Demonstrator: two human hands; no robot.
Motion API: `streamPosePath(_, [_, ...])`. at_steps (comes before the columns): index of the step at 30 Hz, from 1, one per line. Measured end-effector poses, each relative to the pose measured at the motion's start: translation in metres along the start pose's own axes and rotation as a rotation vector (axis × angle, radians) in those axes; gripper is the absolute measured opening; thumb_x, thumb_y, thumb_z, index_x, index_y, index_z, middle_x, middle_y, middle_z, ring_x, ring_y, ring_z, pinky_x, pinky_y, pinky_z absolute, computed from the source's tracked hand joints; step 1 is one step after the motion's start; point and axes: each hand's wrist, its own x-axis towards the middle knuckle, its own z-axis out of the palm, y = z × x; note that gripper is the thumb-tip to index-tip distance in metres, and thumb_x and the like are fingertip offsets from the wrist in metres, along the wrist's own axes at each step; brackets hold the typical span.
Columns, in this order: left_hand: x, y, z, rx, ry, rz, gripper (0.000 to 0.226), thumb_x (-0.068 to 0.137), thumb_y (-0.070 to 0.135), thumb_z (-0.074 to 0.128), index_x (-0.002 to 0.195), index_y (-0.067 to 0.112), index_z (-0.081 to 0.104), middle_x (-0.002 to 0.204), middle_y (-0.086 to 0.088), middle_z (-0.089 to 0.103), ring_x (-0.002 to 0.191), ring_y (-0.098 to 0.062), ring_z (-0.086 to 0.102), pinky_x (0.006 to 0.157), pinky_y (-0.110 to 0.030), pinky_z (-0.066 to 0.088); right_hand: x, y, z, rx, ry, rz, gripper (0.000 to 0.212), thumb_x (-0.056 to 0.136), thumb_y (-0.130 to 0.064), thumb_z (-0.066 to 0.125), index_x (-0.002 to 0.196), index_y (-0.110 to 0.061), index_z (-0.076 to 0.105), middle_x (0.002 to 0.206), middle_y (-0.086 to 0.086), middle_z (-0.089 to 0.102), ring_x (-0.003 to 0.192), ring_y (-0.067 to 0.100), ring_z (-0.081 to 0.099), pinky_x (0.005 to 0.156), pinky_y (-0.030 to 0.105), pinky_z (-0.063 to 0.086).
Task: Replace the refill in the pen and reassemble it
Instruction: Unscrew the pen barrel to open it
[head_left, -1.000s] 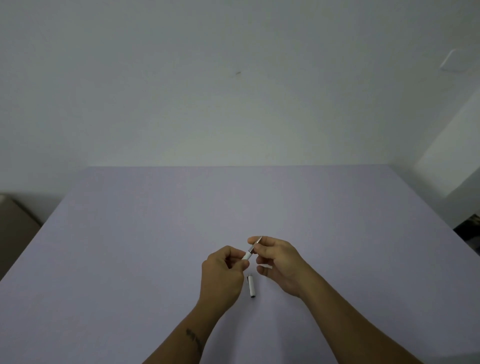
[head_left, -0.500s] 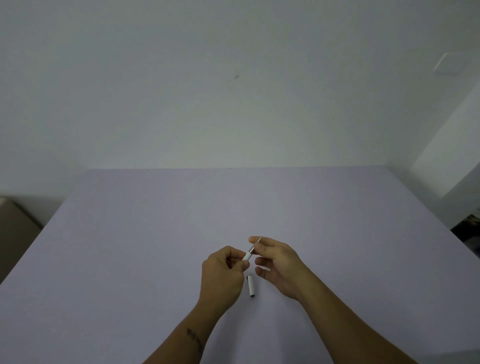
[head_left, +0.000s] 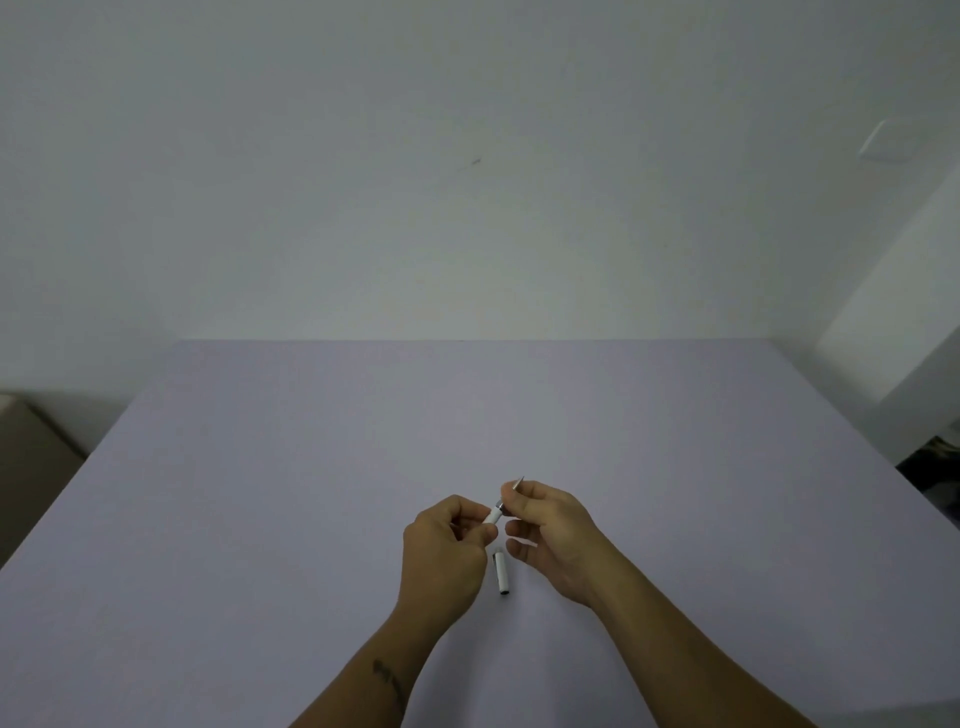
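Note:
Both hands hold a white pen barrel (head_left: 493, 515) a little above the lilac table (head_left: 311, 467). My left hand (head_left: 447, 551) grips the barrel's near end in closed fingers. My right hand (head_left: 550, 530) pinches the grey metal tip section (head_left: 517, 486) between thumb and forefinger; its point sticks up past the fingers. The join between barrel and tip shows a grey ring. A short white cap piece (head_left: 501, 571) with a dark end lies on the table just below and between the hands. Most of the barrel is hidden inside my left fist.
A plain white wall stands behind the table's far edge (head_left: 467, 341). A brown box (head_left: 31, 452) sits off the left edge, and dark clutter (head_left: 935, 462) lies beyond the right edge.
The hands and pen stay at almost the same place. My right hand's fingers have shifted slightly on the tip section, and more of the metal point shows above them.

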Motion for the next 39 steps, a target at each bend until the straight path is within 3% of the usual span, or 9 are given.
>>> streamPosePath(4, [-0.0011, 0.0015, 0.0017, 0.001, -0.006, 0.003, 0.034, 0.082, 0.003, 0.072, 0.067, 0.033, 0.065, 0.062, 0.008, 0.067, 0.06, 0.006, 0.061, 0.051, 0.0, 0.044, 0.0007, -0.0008, 0.0022, -0.035, 0.055, -0.019, 0.017, 0.099, -0.016, 0.059, 0.091, -0.01, 0.073, 0.09, 0.008, 0.063, 0.083, 0.021, 0.055, 0.074, 0.033, 0.053])
streamPosePath(8, [-0.0003, 0.0012, -0.0004, 0.015, 0.001, -0.002, 0.034, 0.082, 0.005, 0.072, 0.068, 0.034, 0.065, 0.064, 0.007, 0.067, 0.061, 0.008, 0.06, 0.05, -0.001, 0.045, -0.0024, -0.0034, 0.0004, 0.019, -0.001, -0.011, 0.025, 0.101, -0.009, 0.052, 0.1, -0.012, 0.076, 0.095, 0.007, 0.067, 0.085, 0.021, 0.056, 0.074, 0.034, 0.053])
streamPosePath(11, [-0.0002, 0.0012, -0.002, 0.028, 0.009, -0.01, 0.033, 0.082, 0.006, 0.072, 0.068, 0.034, 0.065, 0.064, 0.008, 0.066, 0.062, 0.008, 0.06, 0.047, -0.005, 0.046, -0.0026, -0.0031, -0.001, 0.042, -0.022, 0.007, 0.02, 0.098, -0.011, 0.058, 0.106, -0.014, 0.076, 0.093, 0.006, 0.066, 0.082, 0.021, 0.056, 0.074, 0.034, 0.052])
streamPosePath(18, [-0.0037, 0.0017, -0.0039, 0.021, -0.011, -0.009, 0.024, 0.082, 0.006, 0.073, 0.072, 0.027, 0.069, 0.065, 0.007, 0.067, 0.059, 0.007, 0.059, 0.048, -0.004, 0.045, -0.0004, 0.0005, -0.0015, -0.016, 0.011, -0.005, 0.022, 0.095, -0.02, 0.065, 0.077, -0.013, 0.077, 0.079, 0.003, 0.064, 0.075, 0.018, 0.054, 0.069, 0.031, 0.052])
streamPosePath(22, [-0.006, 0.0013, -0.0047, 0.032, -0.008, -0.024, 0.016, 0.082, 0.009, 0.074, 0.076, 0.024, 0.071, 0.066, 0.007, 0.067, 0.056, -0.002, 0.059, 0.048, -0.008, 0.042, 0.0001, 0.0029, -0.0026, -0.009, 0.027, -0.003, 0.022, 0.098, -0.013, 0.057, 0.092, -0.012, 0.078, 0.088, 0.006, 0.069, 0.081, 0.02, 0.058, 0.072, 0.032, 0.053])
streamPosePath(26, [-0.008, -0.0001, -0.006, 0.021, -0.005, -0.037, 0.018, 0.081, 0.01, 0.074, 0.074, 0.025, 0.071, 0.064, 0.007, 0.066, 0.053, 0.002, 0.057, 0.049, -0.009, 0.041, -0.0018, 0.0023, -0.0031, -0.003, -0.007, 0.004, 0.029, 0.1, -0.009, 0.052, 0.095, -0.015, 0.08, 0.086, 0.002, 0.072, 0.08, 0.019, 0.059, 0.073, 0.033, 0.055])
streamPosePath(29, [-0.0076, -0.0003, -0.0063, 0.021, -0.002, -0.047, 0.022, 0.081, 0.01, 0.074, 0.072, 0.029, 0.069, 0.064, 0.007, 0.066, 0.054, 0.001, 0.058, 0.048, -0.009, 0.041, -0.0023, 0.0025, -0.0035, 0.006, -0.028, 0.014, 0.022, 0.098, -0.013, 0.057, 0.102, -0.015, 0.078, 0.089, 0.003, 0.071, 0.079, 0.019, 0.057, 0.074, 0.033, 0.054])
streamPosePath(34, [-0.007, 0.0002, -0.0053, 0.028, -0.001, -0.035, 0.025, 0.081, 0.009, 0.074, 0.07, 0.031, 0.068, 0.065, 0.007, 0.066, 0.056, 0.002, 0.058, 0.049, -0.009, 0.043, -0.0008, 0.0051, -0.0007, -0.008, -0.003, 0.023, 0.018, 0.095, -0.019, 0.065, 0.084, -0.013, 0.078, 0.082, 0.004, 0.067, 0.078, 0.019, 0.056, 0.071, 0.033, 0.053])
streamPosePath(39, [-0.0068, -0.0002, -0.0059, 0.034, -0.005, -0.034, 0.025, 0.081, 0.007, 0.074, 0.071, 0.029, 0.067, 0.063, 0.008, 0.064, 0.057, 0.008, 0.058, 0.047, -0.005, 0.045, 0.001, 0.0049, -0.0011, 0.018, -0.005, 0.022, 0.025, 0.1, -0.009, 0.053, 0.095, -0.013, 0.078, 0.088, 0.005, 0.071, 0.081, 0.02, 0.06, 0.072, 0.033, 0.055])
